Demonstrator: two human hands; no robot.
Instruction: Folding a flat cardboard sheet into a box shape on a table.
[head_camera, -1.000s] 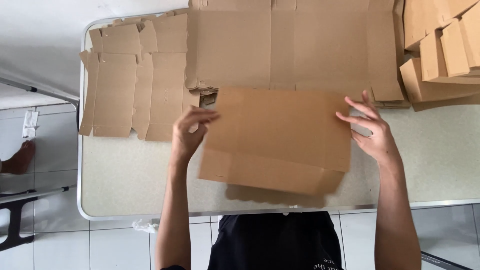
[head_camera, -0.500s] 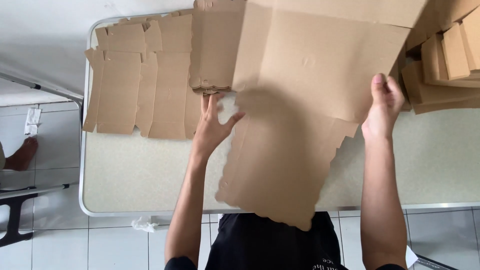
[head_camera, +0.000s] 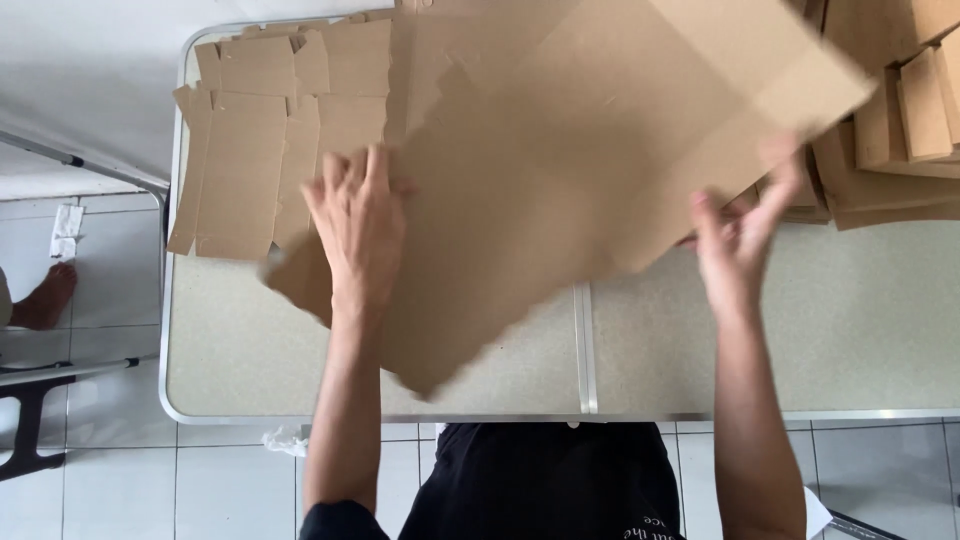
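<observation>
Overhead, a person is handling a large flat cardboard sheet (head_camera: 560, 170) above a speckled folding table (head_camera: 850, 320). Their left hand (head_camera: 360, 225) is lying open, fingers spread, palm down on the sheet's left part, while the right hand (head_camera: 740, 235) is pinching its right edge, blurred. The sheet is tilting across the table's middle, its lower corner pointing toward the person. Plain brown die-cut cardboard blanks (head_camera: 250, 140) are lying flat at the table's far left corner, and folded brown boxes (head_camera: 900, 120) are stacking up at the far right.
</observation>
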